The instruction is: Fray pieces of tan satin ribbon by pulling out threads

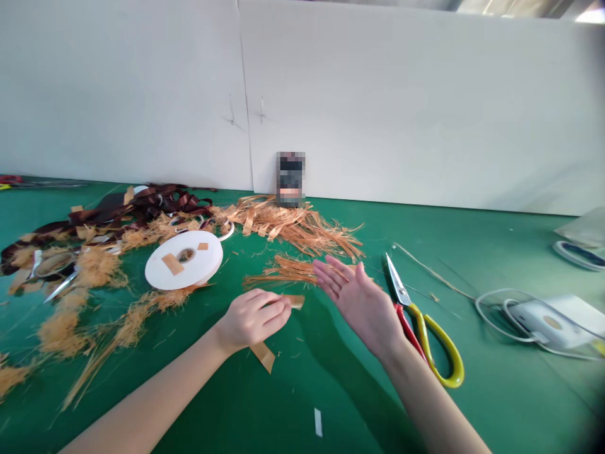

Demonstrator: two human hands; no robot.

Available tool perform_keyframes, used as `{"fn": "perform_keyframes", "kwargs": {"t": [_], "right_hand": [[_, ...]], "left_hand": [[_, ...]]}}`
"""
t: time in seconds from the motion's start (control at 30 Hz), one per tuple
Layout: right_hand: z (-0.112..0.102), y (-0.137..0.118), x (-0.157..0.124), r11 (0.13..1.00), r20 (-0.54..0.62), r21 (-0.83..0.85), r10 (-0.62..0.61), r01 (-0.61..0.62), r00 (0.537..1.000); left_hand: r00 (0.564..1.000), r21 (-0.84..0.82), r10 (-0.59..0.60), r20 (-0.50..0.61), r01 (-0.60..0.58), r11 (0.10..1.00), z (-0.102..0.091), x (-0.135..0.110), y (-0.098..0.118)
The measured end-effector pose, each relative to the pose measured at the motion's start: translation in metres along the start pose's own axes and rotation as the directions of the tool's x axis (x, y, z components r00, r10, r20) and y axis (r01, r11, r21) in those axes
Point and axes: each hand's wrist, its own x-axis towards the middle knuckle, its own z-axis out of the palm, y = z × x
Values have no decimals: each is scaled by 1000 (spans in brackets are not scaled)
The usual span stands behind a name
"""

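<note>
My left hand (255, 317) is closed in a pinch on a tan strip (295, 301) that looks like paper or tape. One end sticks out past the fingertips; a tan piece (265, 357) also shows below the hand, and I cannot tell whether they join. My right hand (362, 306) is open, palm up, fingers stretched out with nothing in them. Just beyond its fingers lies a small bundle of tan raffia-like strands (283, 270). Scissors with red and yellow handles (418, 328) lie beside my right wrist, blades pointing away.
A white spool (163, 268) with tan bits on it lies left, among frayed strands (101, 268) and dark brown ribbon (142, 208). A larger strand heap (302, 227) lies near the white wall panel (401, 107). A white device with a cable (558, 321) is at right.
</note>
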Motion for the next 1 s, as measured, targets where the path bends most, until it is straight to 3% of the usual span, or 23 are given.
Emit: {"fn": "perform_keyframes", "kwargs": {"t": [0.1, 0.13, 0.2, 0.27, 0.33, 0.43, 0.53, 0.63, 0.7, 0.8, 0.83, 0.9, 0.97, 1.0], "right_hand": [[0, -9, -6, 994, 160, 100, 24, -40, 987], [-2, -10, -8, 992, 245, 64, 93, -112, 965], [-4, -9, -10, 952, 387, -115, 307, -285, 870], [-6, -3, -11, 847, 373, -341, 520, -408, 768], [-7, 3, -9, 756, 221, -467, 602, -459, 767], [-6, 8, -5, 790, 8, -458, 463, -408, 886], [-4, 5, -1, 919, -75, -359, 145, -162, 987], [0, -2, -2, 984, -13, -159, -88, 85, 996], [2, -7, -6, 995, 72, -19, -96, 98, 993], [2, -9, -12, 997, 267, -2, 81, -83, 960], [1, -8, -12, 983, 343, -67, 185, -172, 921], [-3, -3, -12, 900, 423, -274, 430, -339, 798], [-7, 4, -9, 775, 349, -452, 609, -441, 712], [-9, 7, -7, 732, 275, -495, 642, -467, 715]], "left_hand": [[1000, 8, -20, 6, 20, 1000, 5, -2, -1], [999, 11, -38, 4, 38, 999, 6, -4, -2], [996, 15, -84, -16, 84, 996, 8, -7, -3], [991, 20, -129, -36, 130, 991, 8, -9, -3], [987, 26, -154, -42, 156, 987, 8, -10, -3], [989, 25, -141, -48, 142, 990, 6, -8, -2], [995, -6, -89, -37, 89, 996, 4, -5, -2], [998, -16, -55, -8, 55, 998, 5, -4, -2], [998, -5, -59, -2, 59, 998, 7, -5, -2], [995, 4, -97, -7, 97, 995, 9, -8, -3], [993, 1, -117, -10, 117, 993, 10, -9, -3], [987, -4, -159, -20, 159, 987, 10, -10, -3], [982, -4, -187, -17, 187, 982, 10, -10, -3], [981, -1, -192, -15, 192, 981, 9, -10, -3]]}}
